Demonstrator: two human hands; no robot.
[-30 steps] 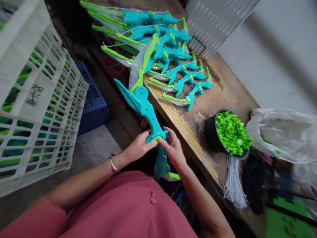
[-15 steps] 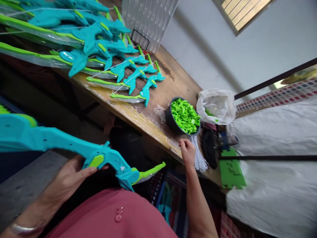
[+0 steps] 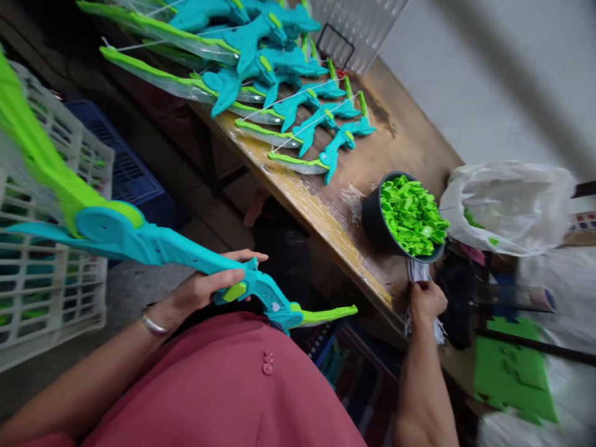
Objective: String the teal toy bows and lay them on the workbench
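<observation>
My left hand is wrapped round the grip of a blue and lime-green toy bow, held slantwise in front of my body. Its near limb reaches up the left side, and its other limb points right. My right hand is closed over a bundle of white strings at the table's edge; how many strings the fingers pinch is hidden. Just above that hand stands a dark bowl heaped with small bright-green plastic pieces.
Several strung toy bows lie in rows on the wooden table. Beyond the bowl sits a white plastic bag. A white crate and a blue crate are on the left. A green foam mat lies at right.
My right hand has moved from beside the bowl down onto the white strings. The view has shifted, bringing the white crate into sight. The bow stays in my left hand.
</observation>
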